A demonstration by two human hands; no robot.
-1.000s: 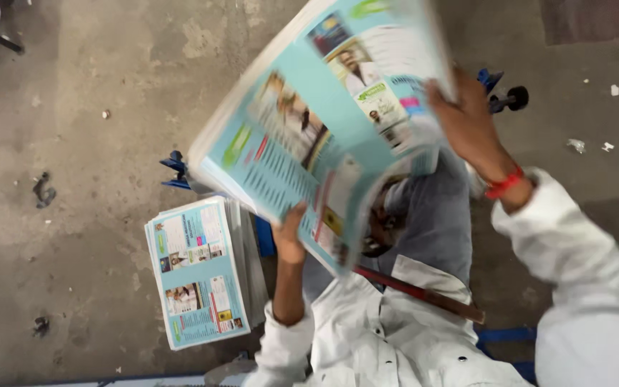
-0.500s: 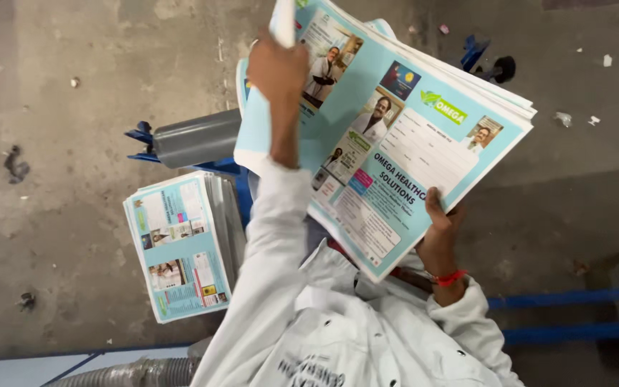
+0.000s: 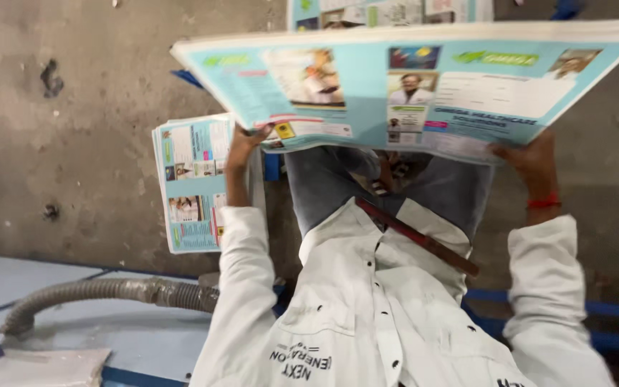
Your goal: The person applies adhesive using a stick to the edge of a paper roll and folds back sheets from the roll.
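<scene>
Concrete floor (image 3: pixel 73 179) below, I see both hands, left hand (image 3: pixel 241 143) and right hand (image 3: pixel 531 161), gripping the printed sheet stack (image 3: pixel 410 93), now levelled flat, probably squared, smaller stack (image 3: pixel 191 183) beside my left

White long-sleeved buttoned shirt with dark lettering, grey trousers, red band at the right wrist.

A thick stack of large light-blue printed paper sheets (image 3: pixel 424 86) spans the upper part of the view, held level above the person's lap — the top sheet carries small photo panels, white boxes and green and pink patches. Behind its far edge another printed sheet of the same colours (image 3: pixel 388 13) shows in part. To the left, lower down, a smaller pile of matching blue-and-white printed sheets (image 3: pixel 191 183) lies flat — rectangular, its corners slightly fanned.
</scene>
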